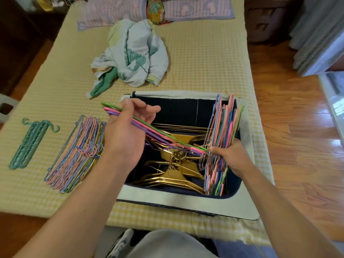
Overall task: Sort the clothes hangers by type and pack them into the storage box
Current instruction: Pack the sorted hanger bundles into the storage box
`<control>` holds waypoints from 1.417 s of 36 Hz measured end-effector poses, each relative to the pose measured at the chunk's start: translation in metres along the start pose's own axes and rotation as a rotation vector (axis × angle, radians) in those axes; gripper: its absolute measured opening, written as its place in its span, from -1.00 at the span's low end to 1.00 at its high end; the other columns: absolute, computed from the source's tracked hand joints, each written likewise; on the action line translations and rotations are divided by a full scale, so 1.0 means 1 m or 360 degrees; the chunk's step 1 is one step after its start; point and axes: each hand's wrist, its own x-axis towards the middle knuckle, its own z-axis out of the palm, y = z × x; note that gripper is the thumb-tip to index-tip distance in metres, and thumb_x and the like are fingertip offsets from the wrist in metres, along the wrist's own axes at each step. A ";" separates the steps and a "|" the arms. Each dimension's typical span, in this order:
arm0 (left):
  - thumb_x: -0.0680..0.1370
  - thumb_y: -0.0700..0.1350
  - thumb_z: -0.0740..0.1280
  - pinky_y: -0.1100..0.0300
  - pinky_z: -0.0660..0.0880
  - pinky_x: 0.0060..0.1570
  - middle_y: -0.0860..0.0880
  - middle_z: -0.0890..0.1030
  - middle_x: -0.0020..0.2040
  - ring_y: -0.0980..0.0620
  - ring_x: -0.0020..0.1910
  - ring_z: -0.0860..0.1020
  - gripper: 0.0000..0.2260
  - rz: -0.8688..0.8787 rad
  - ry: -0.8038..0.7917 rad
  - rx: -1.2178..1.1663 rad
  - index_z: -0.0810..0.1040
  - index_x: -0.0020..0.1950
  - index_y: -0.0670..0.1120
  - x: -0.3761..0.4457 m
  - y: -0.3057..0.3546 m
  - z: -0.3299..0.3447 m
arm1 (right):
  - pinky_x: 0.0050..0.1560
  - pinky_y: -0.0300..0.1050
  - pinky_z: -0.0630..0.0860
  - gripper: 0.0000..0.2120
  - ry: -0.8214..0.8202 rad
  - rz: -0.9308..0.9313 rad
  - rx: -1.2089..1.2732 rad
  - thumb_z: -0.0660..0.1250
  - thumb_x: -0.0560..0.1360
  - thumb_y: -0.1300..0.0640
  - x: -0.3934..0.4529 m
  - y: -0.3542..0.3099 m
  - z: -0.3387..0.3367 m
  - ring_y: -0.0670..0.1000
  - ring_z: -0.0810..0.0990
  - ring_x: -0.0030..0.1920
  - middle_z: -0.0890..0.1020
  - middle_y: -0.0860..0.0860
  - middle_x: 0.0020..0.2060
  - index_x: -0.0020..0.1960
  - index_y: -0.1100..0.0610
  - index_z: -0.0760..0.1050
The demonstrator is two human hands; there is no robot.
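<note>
Head view: left hand (124, 131) grips few hangers (149, 130), long axis toward 4 o'clock; right hand (232, 157) clasps upright stack (221, 138) in box (178, 199).

arms: bare, no sleeves in view | hands (126, 135): no rings or gloves | lap: light grey garment (167, 244)

A bed covered with a yellow-and-white checked quilt (204, 58) fills the middle of the room. Two pale pink-and-lilac pillows (197, 8) lie at its far end, with a crumpled white-and-green leaf-print cloth (135, 53) nearer. Glossy orange-brown wooden floorboards (301, 142) catch daylight on the right, beside dark wooden furniture (266, 21).
</note>
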 end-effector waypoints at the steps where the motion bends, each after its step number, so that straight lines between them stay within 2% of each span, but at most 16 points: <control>1: 0.72 -0.05 0.13 -0.14 0.47 0.38 -0.13 0.63 -0.19 -0.20 0.06 0.66 -0.71 -0.0006 -0.0038 0.0002 0.53 -0.06 -0.14 0.001 0.011 -0.002 | 0.26 0.20 0.56 -0.64 -0.0003 -0.0003 0.0004 0.51 0.47 0.24 0.000 -0.003 0.001 0.02 0.67 0.12 0.69 0.00 0.07 0.17 -0.07 0.55; 4: 0.73 -0.02 0.09 -0.19 0.39 0.44 -0.06 0.63 -0.20 -0.09 -0.03 0.66 -0.65 -0.0132 -0.0197 0.0044 0.56 -0.10 -0.12 0.003 0.039 -0.010 | 0.24 0.22 0.57 -0.67 -0.0014 0.0032 -0.0009 0.52 0.46 0.23 0.002 -0.003 -0.002 0.03 0.68 0.10 0.70 -0.01 0.05 0.11 -0.11 0.56; 7: 0.70 0.08 0.09 -0.18 0.34 0.48 -0.08 0.66 -0.06 -0.14 0.15 0.63 -0.59 -0.0296 -0.0370 0.0168 0.64 -0.02 -0.11 0.004 0.067 -0.018 | 0.23 0.24 0.57 -0.59 -0.0030 0.0058 -0.0039 0.53 0.46 0.18 0.001 -0.005 -0.003 0.05 0.68 0.11 0.69 0.00 0.07 0.25 -0.01 0.53; 12: 0.67 0.13 0.08 -0.11 0.49 0.36 -0.20 0.69 0.09 -0.26 0.26 0.60 -0.49 -0.0370 -0.0637 0.0421 0.67 0.13 -0.21 -0.006 0.106 -0.012 | 0.25 0.26 0.56 -0.50 -0.0053 0.0089 -0.0062 0.53 0.46 0.20 0.000 -0.012 -0.001 0.10 0.66 0.13 0.67 0.05 0.10 0.35 0.07 0.47; 15: 0.65 0.08 0.14 -0.06 0.55 0.29 -0.21 0.70 0.04 -0.25 0.20 0.64 -0.56 -0.0294 -0.0509 0.0655 0.69 0.07 -0.21 -0.011 0.126 -0.001 | 0.28 0.27 0.53 -0.57 -0.0064 0.0108 -0.0065 0.51 0.47 0.23 -0.002 -0.016 0.004 0.11 0.64 0.15 0.66 0.06 0.11 0.28 0.02 0.49; 19: 0.61 -0.01 0.25 -0.13 0.50 0.36 -0.16 0.69 -0.10 -0.16 0.02 0.69 -0.68 -0.0257 -0.0322 0.0898 0.73 -0.06 -0.16 -0.011 0.155 0.001 | 0.32 0.30 0.47 -0.64 -0.0070 0.0128 -0.0100 0.51 0.46 0.26 -0.003 -0.021 0.016 0.14 0.60 0.20 0.64 0.07 0.12 0.12 -0.09 0.53; 22: 0.54 -0.02 0.32 -0.14 0.44 0.36 -0.14 0.67 -0.16 -0.22 0.07 0.68 -0.72 -0.0388 -0.0244 0.0988 0.76 -0.16 -0.14 -0.007 0.166 -0.006 | 0.36 0.31 0.45 -0.44 -0.0066 0.0127 -0.0198 0.53 0.43 0.24 -0.002 -0.023 0.029 0.18 0.56 0.26 0.61 0.10 0.19 0.38 0.12 0.45; 25: 0.51 -0.02 0.34 -0.13 0.44 0.34 -0.18 0.68 -0.10 -0.25 0.17 0.65 -0.74 -0.0444 -0.0280 0.1011 0.74 -0.11 -0.16 -0.009 0.168 -0.013 | 0.35 0.28 0.46 -0.35 -0.0054 0.0152 -0.0246 0.54 0.42 0.21 -0.003 -0.030 0.043 0.19 0.55 0.26 0.58 0.10 0.18 0.44 0.21 0.36; 29: 0.53 -0.03 0.32 -0.12 0.49 0.30 -0.19 0.68 -0.13 -0.21 0.06 0.67 -0.72 -0.0350 -0.0309 0.0922 0.69 0.00 -0.22 -0.014 0.163 -0.016 | 0.33 0.22 0.49 -0.38 -0.0106 0.0138 -0.0369 0.55 0.42 0.17 -0.005 -0.039 0.044 0.17 0.56 0.23 0.58 0.05 0.13 0.40 0.19 0.37; 33: 0.60 -0.07 0.28 -0.01 0.58 0.13 -0.14 0.63 -0.21 -0.10 -0.13 0.65 -0.74 -0.0304 -0.0327 0.0815 0.64 0.04 -0.24 -0.018 0.151 -0.021 | 0.25 0.12 0.54 -0.47 -0.0251 0.0072 -0.0461 0.56 0.43 0.09 -0.007 -0.048 0.029 0.10 0.59 0.15 0.60 0.01 0.09 0.30 0.06 0.39; 36: 0.65 -0.11 0.25 0.10 0.62 -0.02 -0.12 0.61 -0.23 -0.04 -0.19 0.62 -0.75 -0.0309 -0.0303 0.0794 0.65 0.04 -0.24 -0.019 0.142 -0.023 | 0.20 0.23 0.59 -0.49 -0.0232 0.0045 -0.0414 0.56 0.43 0.06 -0.001 -0.053 0.018 0.12 0.66 0.07 0.65 0.08 0.04 0.30 0.14 0.46; 41: 0.67 -0.11 0.27 -0.07 0.53 0.10 -0.21 0.57 -0.21 -0.03 -0.31 0.58 -0.73 -0.0307 -0.0268 0.0873 0.73 -0.03 -0.19 -0.024 0.120 -0.036 | 0.21 0.32 0.56 -0.70 -0.0100 0.0108 -0.0137 0.54 0.42 0.22 0.009 -0.055 0.004 0.21 0.67 0.04 0.67 0.19 -0.02 0.11 0.14 0.55; 43: 0.68 -0.10 0.26 -0.15 0.51 0.22 -0.21 0.57 -0.24 -0.05 -0.31 0.57 -0.74 -0.0328 -0.0288 0.0929 0.70 0.06 -0.22 -0.026 0.109 -0.045 | 0.22 0.35 0.55 -0.63 -0.0097 0.0127 -0.0082 0.57 0.34 0.17 0.012 -0.054 -0.001 0.24 0.68 0.04 0.68 0.21 -0.03 0.10 0.12 0.55; 45: 0.68 -0.08 0.25 -0.28 0.46 0.34 -0.18 0.58 -0.30 -0.10 -0.27 0.57 -0.72 -0.0371 -0.0281 0.0964 0.67 0.13 -0.24 -0.027 0.099 -0.054 | 0.22 0.37 0.53 -0.66 -0.0081 0.0115 -0.0051 0.54 0.39 0.22 0.012 -0.052 -0.003 0.25 0.67 0.06 0.67 0.21 -0.01 0.11 0.08 0.55; 48: 0.69 -0.08 0.25 -0.37 0.41 0.33 -0.18 0.57 -0.32 -0.13 -0.26 0.55 -0.71 -0.0423 -0.0300 0.0951 0.67 0.14 -0.25 -0.019 0.088 -0.070 | 0.19 0.36 0.56 -0.65 -0.0029 0.0075 -0.0025 0.54 0.40 0.28 0.013 -0.052 0.002 0.23 0.68 0.05 0.69 0.18 -0.01 0.13 0.11 0.55; 51: 0.69 -0.09 0.24 -0.36 0.43 0.31 -0.19 0.57 -0.32 -0.15 -0.25 0.54 -0.72 -0.0459 -0.0312 0.0907 0.69 0.11 -0.22 -0.011 0.080 -0.080 | 0.16 0.38 0.57 -0.55 -0.0058 0.0031 -0.0021 0.59 0.29 0.19 0.008 -0.055 0.008 0.21 0.70 0.04 0.72 0.14 -0.04 0.15 0.12 0.57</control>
